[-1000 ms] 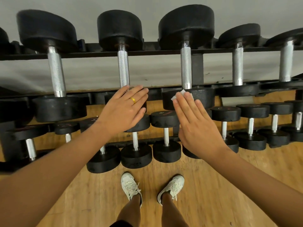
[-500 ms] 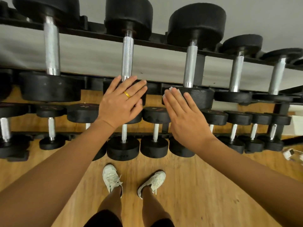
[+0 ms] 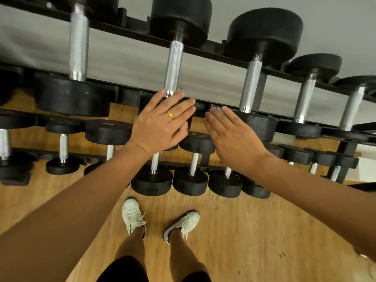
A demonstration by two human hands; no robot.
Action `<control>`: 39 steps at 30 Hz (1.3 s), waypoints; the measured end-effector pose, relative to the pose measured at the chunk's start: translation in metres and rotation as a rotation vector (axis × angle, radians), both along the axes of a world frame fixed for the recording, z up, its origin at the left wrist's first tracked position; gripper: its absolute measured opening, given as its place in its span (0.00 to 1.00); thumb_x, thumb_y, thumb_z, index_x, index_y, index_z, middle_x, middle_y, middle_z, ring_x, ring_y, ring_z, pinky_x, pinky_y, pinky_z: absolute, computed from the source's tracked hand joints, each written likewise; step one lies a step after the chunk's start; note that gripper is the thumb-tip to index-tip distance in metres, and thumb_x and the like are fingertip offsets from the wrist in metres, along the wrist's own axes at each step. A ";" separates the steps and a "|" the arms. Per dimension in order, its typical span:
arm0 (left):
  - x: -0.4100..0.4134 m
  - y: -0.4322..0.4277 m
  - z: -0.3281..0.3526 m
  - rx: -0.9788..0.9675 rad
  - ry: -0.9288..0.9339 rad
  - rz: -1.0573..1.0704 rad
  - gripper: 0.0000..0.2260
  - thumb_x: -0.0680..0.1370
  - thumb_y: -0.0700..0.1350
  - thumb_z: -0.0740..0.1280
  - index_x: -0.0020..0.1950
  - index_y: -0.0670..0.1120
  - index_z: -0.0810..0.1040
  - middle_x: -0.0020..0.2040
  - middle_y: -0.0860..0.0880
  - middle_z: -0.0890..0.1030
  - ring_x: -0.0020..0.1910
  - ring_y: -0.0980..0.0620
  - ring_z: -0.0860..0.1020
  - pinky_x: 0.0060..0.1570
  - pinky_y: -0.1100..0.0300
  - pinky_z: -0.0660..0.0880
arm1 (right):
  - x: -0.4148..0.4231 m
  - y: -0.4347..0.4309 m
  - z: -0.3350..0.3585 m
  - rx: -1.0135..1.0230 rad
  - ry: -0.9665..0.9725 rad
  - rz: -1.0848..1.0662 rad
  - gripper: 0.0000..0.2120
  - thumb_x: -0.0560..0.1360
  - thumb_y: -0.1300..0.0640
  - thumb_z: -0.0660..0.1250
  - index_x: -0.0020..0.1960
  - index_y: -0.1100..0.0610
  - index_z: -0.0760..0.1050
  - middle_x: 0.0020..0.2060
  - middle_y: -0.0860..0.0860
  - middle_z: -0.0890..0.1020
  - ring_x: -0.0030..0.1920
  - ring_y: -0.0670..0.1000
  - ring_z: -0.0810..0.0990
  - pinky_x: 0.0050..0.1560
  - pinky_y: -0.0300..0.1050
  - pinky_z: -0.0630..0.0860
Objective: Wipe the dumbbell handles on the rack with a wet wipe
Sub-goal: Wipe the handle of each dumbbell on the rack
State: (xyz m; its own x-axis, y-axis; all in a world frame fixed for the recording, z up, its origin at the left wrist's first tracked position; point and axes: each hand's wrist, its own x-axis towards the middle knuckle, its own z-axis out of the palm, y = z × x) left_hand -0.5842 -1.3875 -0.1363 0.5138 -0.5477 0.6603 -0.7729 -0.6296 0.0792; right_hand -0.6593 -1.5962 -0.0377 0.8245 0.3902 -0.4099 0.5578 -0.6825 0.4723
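No legible text anywhere. Faint reddish marking on top face of lower-tier dumbbell head (image 3: 108, 129): blurred, unreadable. Small red mark with pale characters on neighbouring dumbbell head (image 3: 197, 139): too small to make out.

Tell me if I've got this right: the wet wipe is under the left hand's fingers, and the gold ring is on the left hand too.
Not quite. The head view shows the wet wipe under the fingers of the right hand, not the left. The gold ring is on the left hand.
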 end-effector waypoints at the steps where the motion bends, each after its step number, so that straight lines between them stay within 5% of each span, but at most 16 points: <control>1: 0.000 0.000 0.000 0.000 -0.001 0.001 0.16 0.82 0.46 0.65 0.67 0.46 0.82 0.69 0.48 0.81 0.71 0.45 0.77 0.74 0.43 0.67 | -0.008 -0.003 0.002 0.005 0.005 -0.002 0.33 0.82 0.51 0.49 0.80 0.65 0.43 0.80 0.64 0.48 0.80 0.63 0.44 0.79 0.61 0.38; 12: -0.001 0.001 0.000 0.017 0.049 0.023 0.15 0.82 0.45 0.64 0.68 0.46 0.82 0.69 0.48 0.80 0.71 0.45 0.76 0.76 0.44 0.64 | -0.032 -0.003 -0.004 0.114 -0.084 -0.164 0.33 0.81 0.52 0.50 0.81 0.61 0.42 0.81 0.60 0.44 0.81 0.60 0.39 0.79 0.61 0.39; 17: -0.002 0.001 0.002 0.032 0.073 0.021 0.15 0.82 0.45 0.64 0.68 0.46 0.81 0.70 0.48 0.80 0.72 0.45 0.75 0.75 0.42 0.65 | -0.062 -0.010 -0.005 0.404 -0.216 -0.422 0.35 0.83 0.50 0.57 0.82 0.56 0.43 0.82 0.55 0.43 0.81 0.56 0.40 0.80 0.60 0.45; 22: -0.003 0.001 0.005 0.063 0.074 0.019 0.16 0.83 0.46 0.63 0.68 0.45 0.81 0.70 0.48 0.79 0.72 0.44 0.74 0.75 0.42 0.64 | -0.055 0.013 -0.017 0.635 -0.361 -0.632 0.30 0.85 0.48 0.53 0.82 0.54 0.48 0.82 0.51 0.46 0.81 0.54 0.41 0.79 0.60 0.41; 27: -0.004 0.000 0.007 0.064 0.072 0.011 0.16 0.83 0.45 0.64 0.68 0.45 0.81 0.69 0.47 0.80 0.71 0.44 0.75 0.75 0.41 0.65 | -0.052 -0.001 -0.025 0.616 -0.391 -0.532 0.31 0.84 0.58 0.60 0.82 0.54 0.50 0.82 0.52 0.48 0.81 0.56 0.42 0.78 0.59 0.38; 32: -0.004 0.000 0.008 0.066 0.082 0.015 0.16 0.82 0.45 0.64 0.68 0.45 0.81 0.69 0.47 0.80 0.72 0.44 0.75 0.74 0.40 0.66 | -0.058 -0.052 -0.023 0.680 -0.344 -0.293 0.44 0.70 0.77 0.68 0.80 0.56 0.56 0.80 0.54 0.58 0.81 0.57 0.51 0.80 0.58 0.46; 39: -0.025 -0.009 0.033 0.090 0.324 0.060 0.16 0.83 0.43 0.62 0.68 0.40 0.80 0.73 0.45 0.77 0.77 0.43 0.68 0.79 0.38 0.53 | -0.060 -0.060 -0.020 0.984 -0.397 -0.380 0.36 0.72 0.77 0.69 0.77 0.60 0.65 0.75 0.57 0.69 0.78 0.55 0.62 0.77 0.56 0.62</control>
State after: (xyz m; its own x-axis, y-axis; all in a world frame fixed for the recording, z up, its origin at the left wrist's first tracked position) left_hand -0.6092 -1.3967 -0.1037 0.7221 -0.5590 0.4076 -0.6780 -0.6888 0.2566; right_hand -0.7195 -1.6559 -0.0576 0.9622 0.0944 0.2554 0.1641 -0.9495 -0.2673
